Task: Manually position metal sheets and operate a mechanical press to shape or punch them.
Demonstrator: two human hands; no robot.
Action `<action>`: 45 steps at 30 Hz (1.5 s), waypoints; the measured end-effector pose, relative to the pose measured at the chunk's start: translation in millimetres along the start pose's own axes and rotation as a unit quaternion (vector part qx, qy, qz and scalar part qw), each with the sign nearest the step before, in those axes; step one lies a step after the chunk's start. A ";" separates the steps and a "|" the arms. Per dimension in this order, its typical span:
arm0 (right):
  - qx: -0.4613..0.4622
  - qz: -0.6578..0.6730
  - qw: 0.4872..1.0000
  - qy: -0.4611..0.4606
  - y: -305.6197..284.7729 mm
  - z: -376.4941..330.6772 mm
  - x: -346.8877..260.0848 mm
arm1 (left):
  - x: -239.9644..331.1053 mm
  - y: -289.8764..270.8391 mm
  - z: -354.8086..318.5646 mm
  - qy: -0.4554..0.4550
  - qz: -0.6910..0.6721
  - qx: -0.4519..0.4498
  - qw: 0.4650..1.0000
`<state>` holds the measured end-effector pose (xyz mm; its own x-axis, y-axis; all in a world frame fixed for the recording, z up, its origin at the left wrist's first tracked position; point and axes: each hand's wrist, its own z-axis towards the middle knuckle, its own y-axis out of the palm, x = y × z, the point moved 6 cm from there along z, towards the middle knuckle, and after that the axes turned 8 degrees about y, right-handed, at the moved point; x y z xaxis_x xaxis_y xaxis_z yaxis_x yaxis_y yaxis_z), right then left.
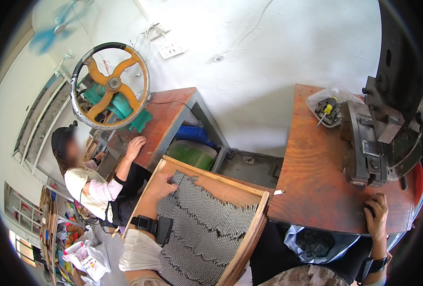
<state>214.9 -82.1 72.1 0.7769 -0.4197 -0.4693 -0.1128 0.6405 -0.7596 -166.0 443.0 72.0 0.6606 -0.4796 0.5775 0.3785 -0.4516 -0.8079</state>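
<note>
A wooden tray (264,200) holds dense rows of small grey metal pins (206,224), with ragged gaps between the rows. My left hand (160,187) reaches over the tray's left side to the far left corner of the pins. Its fingers are drawn together at the pins' edge; whatever is between them is too small to make out. My right hand (376,214) rests on the front right edge of the wooden table (307,176), below a dark metal press (368,148). Its fingers are loosely bent, and nothing shows in them.
A clear bag (337,121) of dark metal parts, with a yellow-handled screwdriver (329,106), lies left of the press. A small white piece (279,192) sits near the table's left edge. Across the tray, a co-worker (90,186) sits at another table (166,112) beside a large handwheel (114,84).
</note>
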 end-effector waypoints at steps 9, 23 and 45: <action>0.001 0.011 1.000 0.002 -1.4 0.9 -4.4 | -17.8 -13.0 -6.4 0.045 0.122 0.067 0.989; 0.019 0.006 1.000 -0.022 -5.1 3.3 -6.5 | 77.6 -8.7 -2.4 0.101 -0.079 0.131 0.983; -0.166 0.022 0.985 -0.039 37.8 20.6 -14.6 | 360.4 275.2 -92.1 0.487 -0.015 -0.030 0.873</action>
<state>212.1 -38.5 59.5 0.8111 -0.3368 -0.4782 -0.3337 0.4049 -0.8513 116.5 76.6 68.6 -0.2241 -0.8661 0.4469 0.3322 -0.4990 -0.8004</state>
